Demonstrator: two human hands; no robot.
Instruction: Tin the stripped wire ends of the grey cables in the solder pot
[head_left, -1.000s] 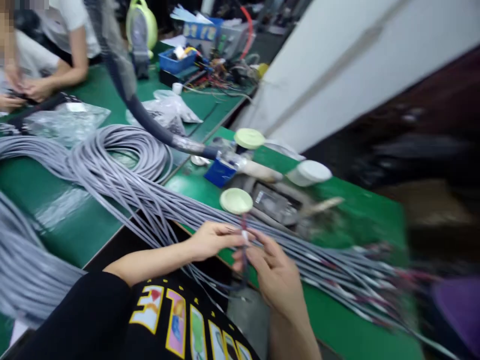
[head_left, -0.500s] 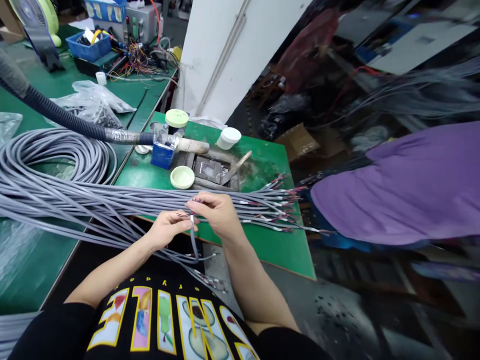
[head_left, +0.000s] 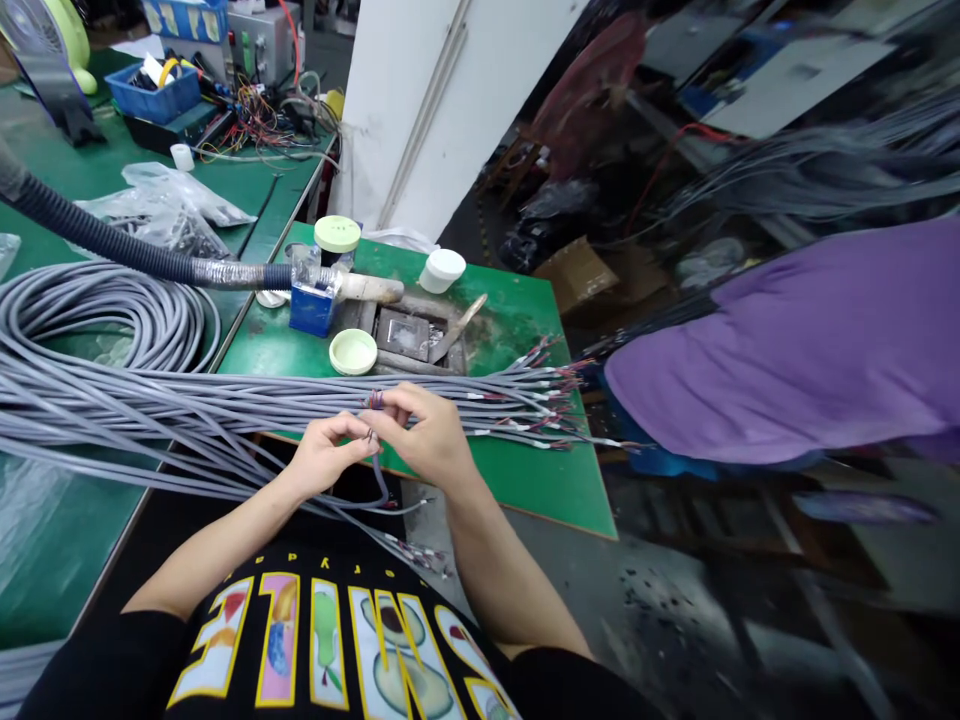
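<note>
My left hand [head_left: 330, 455] pinches the end of a grey cable [head_left: 381, 482] just below its stripped tip; the cable bends down from the fingers. My right hand [head_left: 420, 430] is closed at the same end, with thumb and forefinger on the thin coloured wires [head_left: 373, 400] that stick out of it. The fingertips of both hands nearly meet and partly hide the wires. Behind them a thick bundle of grey cables [head_left: 247, 392] crosses the green table, and its stripped ends [head_left: 551, 400] fan out at the right edge.
A solder pot [head_left: 405, 335] with a flat scraper [head_left: 459, 328] sits behind the bundle. Around it are a pale green lid [head_left: 353, 352], a white tub [head_left: 442, 270] and a blue block [head_left: 311, 308] by a fume hose [head_left: 232, 273]. Someone in purple [head_left: 787, 350] is at the right.
The view has shifted slightly, moving the scene to the left. My left fingers now cover the white cable end seen before, and my right fingers have closed further around the coloured wires.
</note>
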